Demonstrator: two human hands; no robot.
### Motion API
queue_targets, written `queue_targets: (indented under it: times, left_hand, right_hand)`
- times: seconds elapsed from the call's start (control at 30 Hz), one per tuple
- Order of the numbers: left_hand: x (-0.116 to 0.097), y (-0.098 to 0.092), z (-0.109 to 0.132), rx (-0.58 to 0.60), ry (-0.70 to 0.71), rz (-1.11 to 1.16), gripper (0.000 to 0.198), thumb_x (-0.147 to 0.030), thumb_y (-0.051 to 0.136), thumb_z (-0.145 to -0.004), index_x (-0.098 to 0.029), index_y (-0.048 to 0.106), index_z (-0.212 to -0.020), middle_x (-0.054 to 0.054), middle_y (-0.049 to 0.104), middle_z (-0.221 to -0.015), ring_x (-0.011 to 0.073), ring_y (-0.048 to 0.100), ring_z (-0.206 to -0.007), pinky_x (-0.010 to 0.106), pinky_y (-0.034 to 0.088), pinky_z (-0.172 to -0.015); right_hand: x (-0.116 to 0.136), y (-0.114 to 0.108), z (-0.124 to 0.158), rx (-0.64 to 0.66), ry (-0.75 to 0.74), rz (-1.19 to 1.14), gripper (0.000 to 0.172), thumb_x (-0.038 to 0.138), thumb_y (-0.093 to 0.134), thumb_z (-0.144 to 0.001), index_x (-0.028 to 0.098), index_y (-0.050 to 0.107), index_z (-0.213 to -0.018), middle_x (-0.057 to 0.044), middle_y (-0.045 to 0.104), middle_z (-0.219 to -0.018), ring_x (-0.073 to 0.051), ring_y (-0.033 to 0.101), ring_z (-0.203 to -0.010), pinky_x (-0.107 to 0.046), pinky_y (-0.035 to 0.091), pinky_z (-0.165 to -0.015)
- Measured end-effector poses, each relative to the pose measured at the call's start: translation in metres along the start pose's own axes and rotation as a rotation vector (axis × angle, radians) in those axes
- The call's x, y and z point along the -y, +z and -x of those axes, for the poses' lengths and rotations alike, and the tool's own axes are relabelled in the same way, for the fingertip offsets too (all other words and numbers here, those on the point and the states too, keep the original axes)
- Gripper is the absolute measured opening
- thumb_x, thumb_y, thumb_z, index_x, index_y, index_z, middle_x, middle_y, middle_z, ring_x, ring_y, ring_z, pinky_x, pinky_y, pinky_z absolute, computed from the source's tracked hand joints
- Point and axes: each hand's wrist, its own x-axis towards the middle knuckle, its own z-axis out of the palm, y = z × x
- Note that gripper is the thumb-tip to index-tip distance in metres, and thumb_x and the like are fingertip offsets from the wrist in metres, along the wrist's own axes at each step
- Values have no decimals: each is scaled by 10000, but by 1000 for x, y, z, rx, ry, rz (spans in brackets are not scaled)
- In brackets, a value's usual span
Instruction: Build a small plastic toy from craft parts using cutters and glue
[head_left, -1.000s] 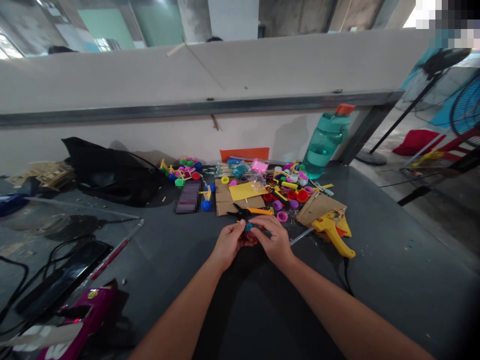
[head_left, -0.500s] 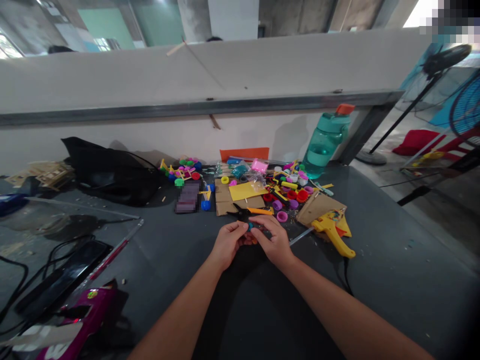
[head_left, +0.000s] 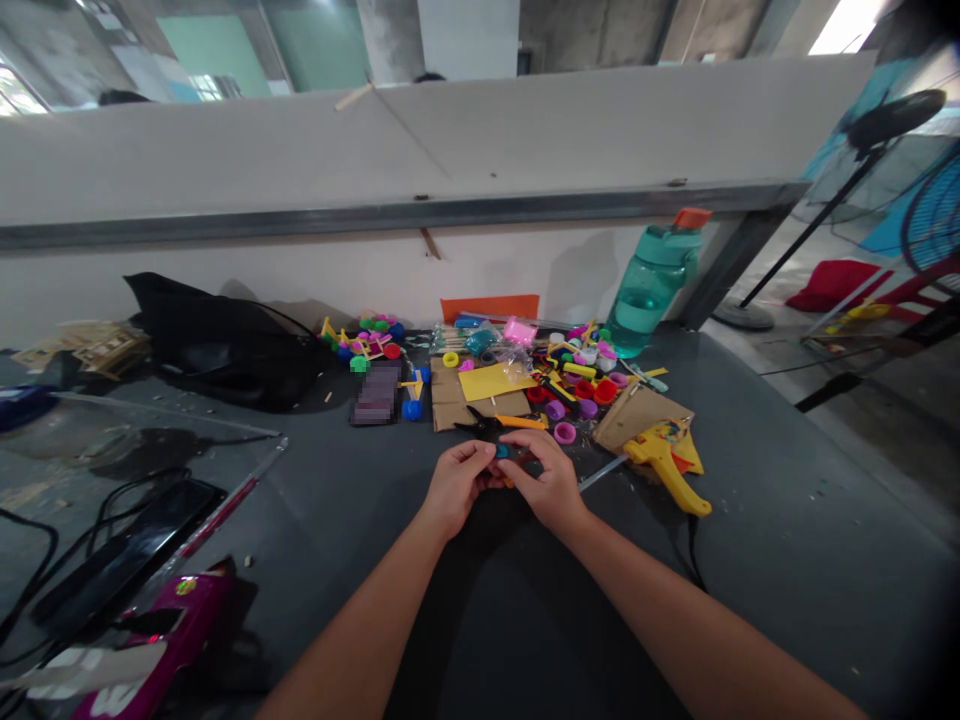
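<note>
One small blue piece (head_left: 501, 452) at the middle of a crowded table (head_left: 322, 530)

At the left, a black bag (head_left: 225, 345) slumps against the white partition (head_left: 315, 285), apparently set back to leave working room. Next come a phone (head_left: 376, 392) lying flat and, just beside it, a stick frame with blue wheels (head_left: 412, 410).

The left hand (head_left: 455, 485) pinches the blue piece between thumb and fingers, probably to steady it. Just beyond lie cutters with orange handles (head_left: 521, 423), near enough to seem kept within reach. An orange bit shows below the fingertips; whether it joins the blue piece is hidden. The right hand (head_left: 551, 480) meets the same piece from the other side, thumb and forefinger narrowed on it, perhaps for fine control.

Farther right, a bottle (head_left: 646, 290) stands upright at the back, and a yellow glue gun (head_left: 670, 472) lies on its side, likely parked for the right hand.
</note>
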Motion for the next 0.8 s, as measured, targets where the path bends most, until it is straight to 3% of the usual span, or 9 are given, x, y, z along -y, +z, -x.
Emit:
queue_targets:
  times: [0.3, 0.5, 0.8]
  left_hand:
    - [1, 0, -1, -9, -2, 5, 194, -291, 696, -672, -111, 623, -676, 2, 597, -584, 82, 551, -509, 201, 448, -532]
    - [-1, 2, 0, -21, 14, -28, 197, -304, 693, -671, -121, 627, -696, 2, 597, -587, 90, 552, -519, 217, 455, -541]
    - [0, 2, 2, 15, 26, -83, 215, -319, 694, -667, -125, 642, -746, 8, 598, -606, 102, 560, -553, 231, 459, -560]
  right_hand:
    - [-2, 0, -1, 0, -22, 6, 155, 198, 606, -751, 232, 650, -896, -56, 624, -918, -191, 573, -897, -298, 516, -681]
    - [-2, -1, 1, -11, 62, -19, 198, 247, 555, -793, 219, 621, -978, -60, 633, -921, -183, 594, -847, -317, 513, -718]
    - [-3, -1, 0, -34, 77, 1, 117, 261, 557, -800, 215, 652, -851, -52, 647, -827, -181, 596, -792, -322, 497, -709]
